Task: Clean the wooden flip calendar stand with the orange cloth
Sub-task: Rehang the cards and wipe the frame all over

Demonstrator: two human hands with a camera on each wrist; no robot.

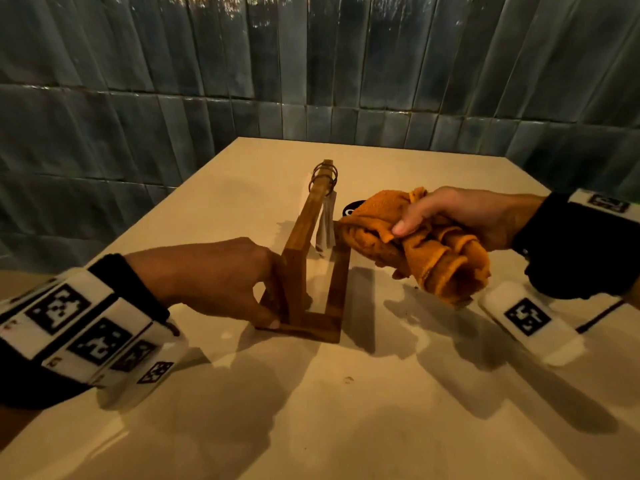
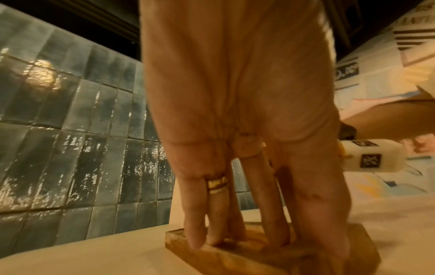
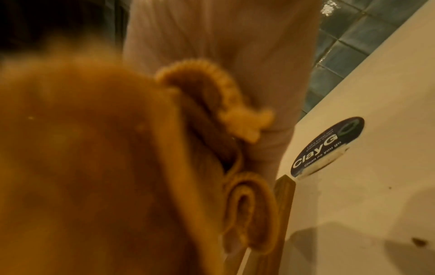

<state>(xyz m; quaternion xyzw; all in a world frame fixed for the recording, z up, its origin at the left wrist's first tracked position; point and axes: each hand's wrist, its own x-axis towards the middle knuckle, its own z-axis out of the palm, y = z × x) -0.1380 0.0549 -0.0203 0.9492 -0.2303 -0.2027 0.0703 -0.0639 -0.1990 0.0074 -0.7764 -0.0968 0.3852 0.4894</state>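
Observation:
The wooden flip calendar stand point(image 1: 304, 237) sits mid-table, its end toward me, with metal rings point(image 1: 325, 174) on the top bar and white cards point(image 1: 325, 226) hanging under it. My left hand point(image 1: 221, 275) braces its near left end; in the left wrist view the straight fingers point(image 2: 195, 232) press down on the wooden base point(image 2: 235, 260). My right hand point(image 1: 460, 216) grips the bunched orange cloth point(image 1: 433, 258) and holds it against the stand's right side. In the right wrist view the cloth point(image 3: 94, 167) fills most of the picture, beside a wooden rail point(image 3: 283, 201).
The cream table point(image 1: 346, 410) has its far edge against a dark blue tiled wall point(image 1: 311, 64). A dark oval sticker point(image 3: 327, 147) lies on the tabletop just beyond the cloth. Small marks dot the table's surface.

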